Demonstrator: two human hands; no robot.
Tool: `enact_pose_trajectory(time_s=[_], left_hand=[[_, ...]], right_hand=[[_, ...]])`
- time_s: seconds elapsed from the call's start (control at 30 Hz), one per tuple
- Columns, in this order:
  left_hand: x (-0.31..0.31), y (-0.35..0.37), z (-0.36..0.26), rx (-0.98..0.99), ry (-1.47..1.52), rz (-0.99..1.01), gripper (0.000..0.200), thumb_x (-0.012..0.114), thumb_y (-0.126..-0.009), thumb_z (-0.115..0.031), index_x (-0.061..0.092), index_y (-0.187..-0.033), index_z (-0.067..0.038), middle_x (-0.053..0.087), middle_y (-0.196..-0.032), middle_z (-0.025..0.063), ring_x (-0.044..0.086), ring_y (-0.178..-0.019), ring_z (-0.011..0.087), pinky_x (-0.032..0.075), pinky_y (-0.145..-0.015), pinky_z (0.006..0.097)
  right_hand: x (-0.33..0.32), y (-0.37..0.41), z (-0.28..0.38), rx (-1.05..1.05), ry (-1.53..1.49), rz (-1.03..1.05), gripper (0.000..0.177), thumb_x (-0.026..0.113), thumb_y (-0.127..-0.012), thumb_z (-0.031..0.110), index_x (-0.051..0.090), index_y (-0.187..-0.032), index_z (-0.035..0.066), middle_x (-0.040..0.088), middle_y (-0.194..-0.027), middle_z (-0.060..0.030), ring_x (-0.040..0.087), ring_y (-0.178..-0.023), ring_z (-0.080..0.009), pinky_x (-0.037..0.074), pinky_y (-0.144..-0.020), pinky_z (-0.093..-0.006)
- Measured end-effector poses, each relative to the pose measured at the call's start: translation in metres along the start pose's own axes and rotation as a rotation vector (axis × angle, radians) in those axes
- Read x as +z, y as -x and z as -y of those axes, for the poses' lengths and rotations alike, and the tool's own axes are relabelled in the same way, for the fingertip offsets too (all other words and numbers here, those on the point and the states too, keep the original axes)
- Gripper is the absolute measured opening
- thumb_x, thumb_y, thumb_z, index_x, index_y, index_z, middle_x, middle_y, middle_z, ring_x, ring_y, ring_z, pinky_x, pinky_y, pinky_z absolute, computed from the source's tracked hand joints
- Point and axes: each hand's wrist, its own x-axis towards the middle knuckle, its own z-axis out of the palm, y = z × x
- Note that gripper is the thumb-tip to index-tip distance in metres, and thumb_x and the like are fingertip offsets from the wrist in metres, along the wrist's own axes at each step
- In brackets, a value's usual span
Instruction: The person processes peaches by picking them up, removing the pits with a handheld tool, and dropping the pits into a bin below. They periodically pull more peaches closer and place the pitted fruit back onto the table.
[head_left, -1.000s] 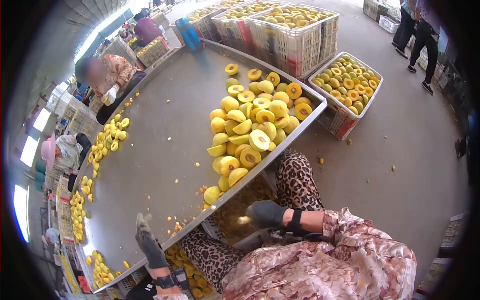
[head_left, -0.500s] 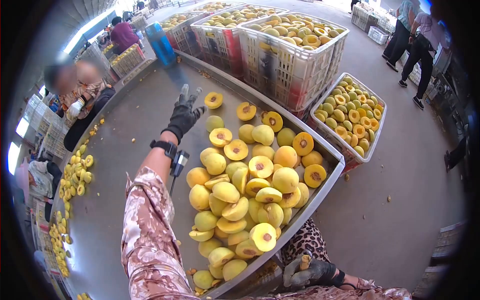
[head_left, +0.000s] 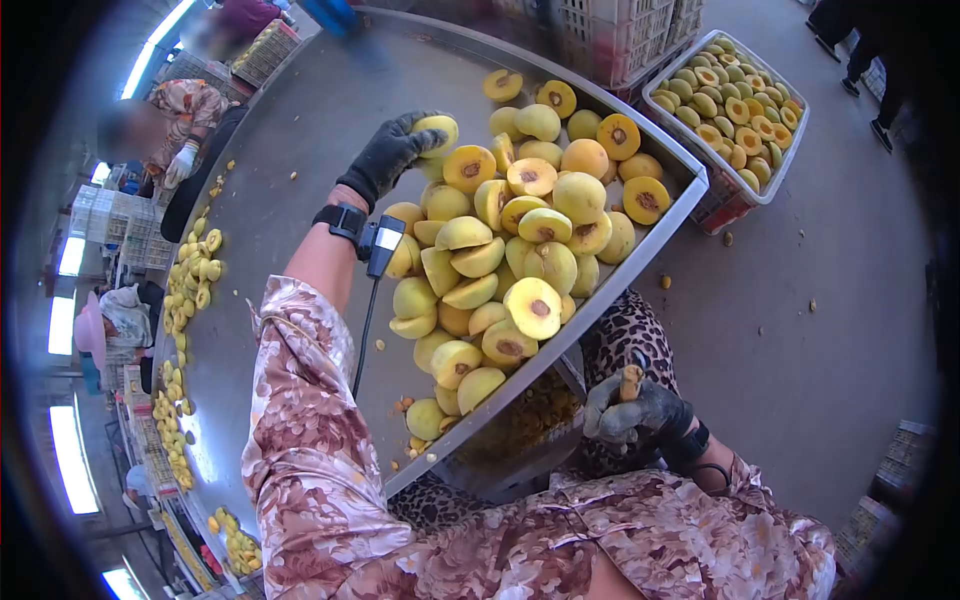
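L hand (head_left: 392,152) pulled back, curled grip on peach (head_left: 438,127)

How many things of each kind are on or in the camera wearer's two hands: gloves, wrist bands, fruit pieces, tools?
Dark fabric gloves, on left hand and right hand: 2
Black wrist bands: 2
Pale yellow peach half, in left hand: 1
Short wooden-handled tool, in right hand: 1
Total: 6
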Motion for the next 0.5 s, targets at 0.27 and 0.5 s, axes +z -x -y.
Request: enact_pose_trajectory(time_s=[0.27, 0.5], left_hand=[[0.085, 0.111, 0.016, 0.34, -0.171, -0.369, 0.047, 0.077, -0.088, -0.008, 0.063, -0.133, -0.003, 0.069, -0.124, 0.0114, 0.066, -0.11, 0.0223, 0.053, -0.1, 0.0346], [0.193, 0.287, -0.058, 0.812, -0.483, -0.435, 0.063, 0.088, -0.076, -0.016, 0.06, -0.131, -0.003, 0.063, -0.132, 0.0191, 0.061, -0.124, 0.0356, 0.046, -0.111, 0.0447]], right_hand=[[0.041, -0.01, -0.008, -0.09, 0.336, -0.131, 0.027, 0.074, -0.093, 0.026, 0.068, -0.097, 0.0, 0.058, -0.068, 0.001, 0.05, -0.051, -0.0069, 0.04, -0.047, -0.0229], [0.092, -0.006, 0.005, -0.283, 0.048, -0.06, 0.031, 0.067, -0.098, 0.025, 0.065, -0.117, 0.001, 0.063, -0.081, 0.0017, 0.053, -0.054, -0.007, 0.044, -0.045, -0.0224]])
